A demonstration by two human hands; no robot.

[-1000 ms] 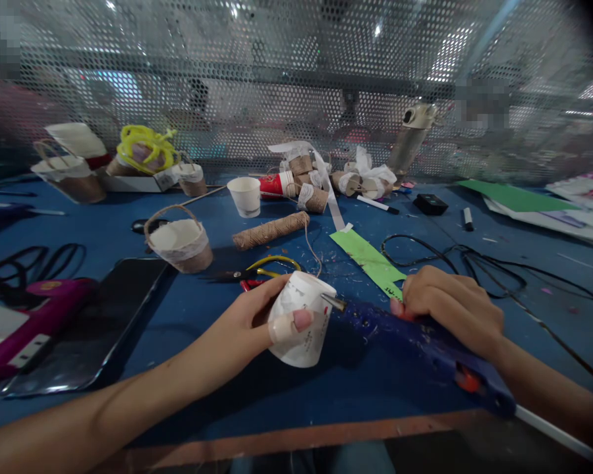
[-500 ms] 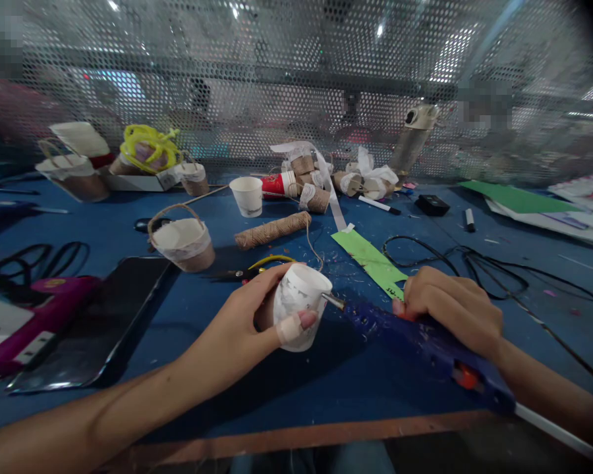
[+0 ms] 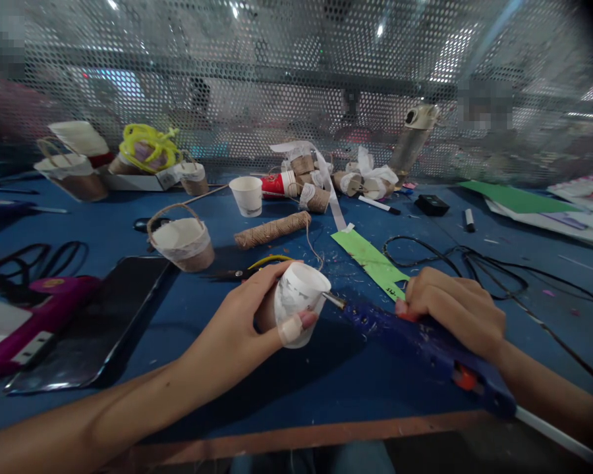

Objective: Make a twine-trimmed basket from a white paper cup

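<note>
My left hand (image 3: pixel 247 322) is wrapped round a white paper cup (image 3: pixel 301 296), which leans slightly above the blue table; a pale bandage circles the thumb. My right hand (image 3: pixel 452 309) grips a dark blue glue gun (image 3: pixel 415 342) with a white glue stick jutting from its back. The metal nozzle meets the cup's side just under the rim. Behind the cup lie yellow-handled scissors (image 3: pixel 247 270) and a roll of brown twine (image 3: pixel 273 230). A finished-looking small basket (image 3: pixel 184 247) with a twine handle stands to the left. A light green paper strip (image 3: pixel 368 260) lies beyond the glue gun.
A phone (image 3: pixel 93 322) and a magenta device (image 3: pixel 44 316) lie at left. Black cable (image 3: pixel 479 263) loops across the right side. Several wrapped cups (image 3: pixel 313 197) and another paper cup (image 3: pixel 247 196) stand farther back, before a perforated metal screen (image 3: pixel 296 85).
Very little differs. The cup and my left hand have shifted slightly, while the glue gun's nozzle stays against the cup near its rim.
</note>
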